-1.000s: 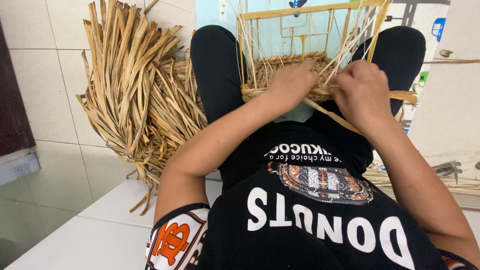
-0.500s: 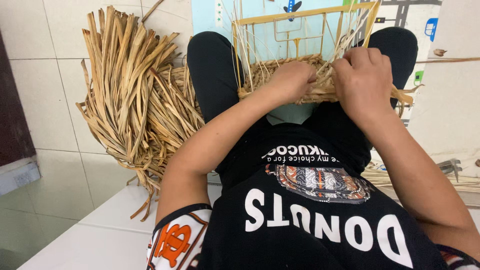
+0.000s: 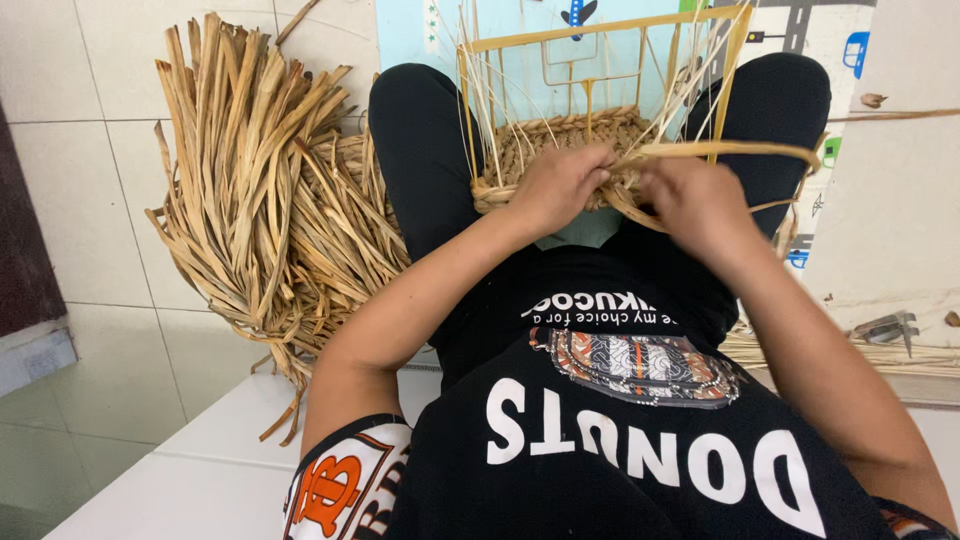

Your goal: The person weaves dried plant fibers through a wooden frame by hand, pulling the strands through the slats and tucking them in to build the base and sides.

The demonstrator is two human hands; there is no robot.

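A half-woven straw basket (image 3: 560,140) on a yellow wire frame (image 3: 600,30) rests between my knees. My left hand (image 3: 555,185) presses against the woven rim at the near side, fingers curled on the braid. My right hand (image 3: 695,200) pinches a flat dried straw strand (image 3: 760,150) that runs off to the right from the rim. Thin upright straws stick up along the frame. The fingertips of both hands are hidden behind the knuckles.
A big bundle of dried straw strips (image 3: 260,220) lies on the tiled floor at my left. More loose straws (image 3: 900,355) and a small metal tool (image 3: 885,328) lie at the right. A colourful play mat (image 3: 850,50) is under the basket.
Both hands have dropped lower on the near rim. The right hand has pulled the flat strand out to the right across the frame.
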